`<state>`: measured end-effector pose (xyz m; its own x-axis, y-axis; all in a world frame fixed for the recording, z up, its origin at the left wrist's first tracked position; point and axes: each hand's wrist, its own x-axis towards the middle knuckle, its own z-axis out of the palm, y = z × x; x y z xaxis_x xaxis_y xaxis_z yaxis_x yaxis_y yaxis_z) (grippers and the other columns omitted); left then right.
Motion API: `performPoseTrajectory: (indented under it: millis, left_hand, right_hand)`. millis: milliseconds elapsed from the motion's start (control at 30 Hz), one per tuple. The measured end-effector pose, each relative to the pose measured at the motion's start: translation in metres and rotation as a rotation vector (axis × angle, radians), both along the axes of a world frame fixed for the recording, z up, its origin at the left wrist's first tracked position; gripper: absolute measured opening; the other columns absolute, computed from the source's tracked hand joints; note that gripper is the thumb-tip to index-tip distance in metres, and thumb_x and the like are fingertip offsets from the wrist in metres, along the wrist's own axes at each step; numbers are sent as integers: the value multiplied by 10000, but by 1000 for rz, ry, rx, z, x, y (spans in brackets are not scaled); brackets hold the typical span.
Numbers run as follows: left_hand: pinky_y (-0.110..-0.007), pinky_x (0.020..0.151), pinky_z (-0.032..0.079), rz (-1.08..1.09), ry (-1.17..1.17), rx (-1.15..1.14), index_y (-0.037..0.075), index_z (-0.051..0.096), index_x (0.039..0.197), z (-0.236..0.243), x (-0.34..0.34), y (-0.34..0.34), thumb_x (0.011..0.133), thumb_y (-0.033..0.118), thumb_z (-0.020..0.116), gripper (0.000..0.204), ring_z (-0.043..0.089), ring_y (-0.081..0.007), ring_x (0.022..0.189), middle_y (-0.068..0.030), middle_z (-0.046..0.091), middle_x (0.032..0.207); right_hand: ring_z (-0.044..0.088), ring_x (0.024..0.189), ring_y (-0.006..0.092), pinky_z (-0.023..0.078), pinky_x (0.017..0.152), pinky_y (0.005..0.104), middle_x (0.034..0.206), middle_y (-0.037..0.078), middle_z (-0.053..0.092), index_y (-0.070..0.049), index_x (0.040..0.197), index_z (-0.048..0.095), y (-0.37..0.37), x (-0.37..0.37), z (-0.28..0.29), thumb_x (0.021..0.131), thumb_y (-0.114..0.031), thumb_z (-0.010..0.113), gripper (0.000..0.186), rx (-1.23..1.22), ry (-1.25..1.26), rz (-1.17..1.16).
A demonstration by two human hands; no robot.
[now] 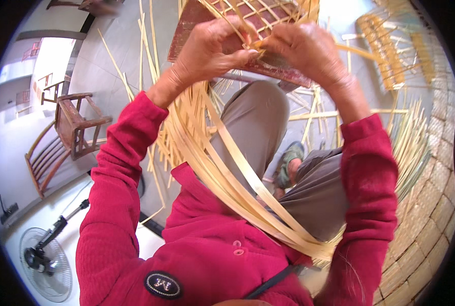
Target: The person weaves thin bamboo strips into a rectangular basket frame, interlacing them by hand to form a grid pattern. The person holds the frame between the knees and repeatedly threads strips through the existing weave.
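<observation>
My left hand (217, 43) and my right hand (301, 48) meet at the front edge of an open lattice of bamboo strips (268, 13), which rests on a worn red wooden board (192, 20). Both have their fingers closed on strips there; the exact spot under the fingertips is partly hidden. An orange-yellow strip (357, 51) runs out to the right from beside my right hand. A long bundle of pale split strips (255, 209) lies across my lap, curving from below my left wrist down toward my right elbow.
Loose strips (148, 35) litter the grey floor. Woven yellow pieces (380, 51) lie at the back right, a sheaf of strips (411, 143) and a woven surface (431, 204) at the right. A wooden stool (74, 122), a chair (46, 163) and a fan (46, 262) are at the left.
</observation>
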<state>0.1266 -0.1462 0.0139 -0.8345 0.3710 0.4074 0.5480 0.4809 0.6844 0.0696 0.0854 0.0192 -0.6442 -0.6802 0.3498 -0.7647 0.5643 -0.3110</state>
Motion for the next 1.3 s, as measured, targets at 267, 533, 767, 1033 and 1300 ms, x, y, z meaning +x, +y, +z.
performPoseTrajectory:
  millis: [267, 533, 767, 1033, 1300]
  left_hand:
    - [-247, 624, 504, 262, -10, 240, -13, 742, 907, -19, 22, 3, 878, 41, 754, 62, 625, -89, 727, -42, 637, 790]
    - [-253, 669, 514, 170, 19, 358, -14, 747, 929, -18, 26, 3, 887, 21, 762, 57, 619, -100, 749, -44, 648, 822]
    - [-280, 667, 513, 153, 24, 285, -2, 745, 939, -24, 26, 7, 902, 66, 763, 80, 650, -129, 751, -58, 669, 842]
    - [-274, 706, 519, 136, -27, 340, 5, 745, 956, -18, 24, 9, 900, 71, 768, 90, 650, -125, 805, -58, 666, 860]
    - [-268, 712, 528, 146, -102, 340, -5, 744, 965, -19, 25, 9, 907, 79, 765, 104, 653, -117, 815, -52, 664, 884]
  right_hand:
    - [659, 885, 327, 504, 783, 414, 970, 114, 690, -57, 925, 696, 7, 63, 31, 907, -105, 651, 68, -215, 90, -220]
    - [705, 965, 224, 585, 814, 348, 1070, 123, 707, -34, 1211, 605, 1, 54, -2, 1069, -181, 510, 224, -1737, -1293, -321]
    - [621, 788, 75, 539, 681, 239, 1038, 56, 705, -15, 1255, 652, -2, 50, 6, 1023, -195, 634, 294, -1192, -1246, 43]
    - [505, 787, 56, 456, 736, 223, 1019, -12, 569, -43, 1088, 678, -10, 56, 14, 941, -185, 752, 218, -826, -820, 65]
    - [554, 843, 100, 486, 799, 282, 975, 39, 631, -18, 1051, 631, -17, 57, 25, 1026, -150, 571, 146, -1093, -565, -264]
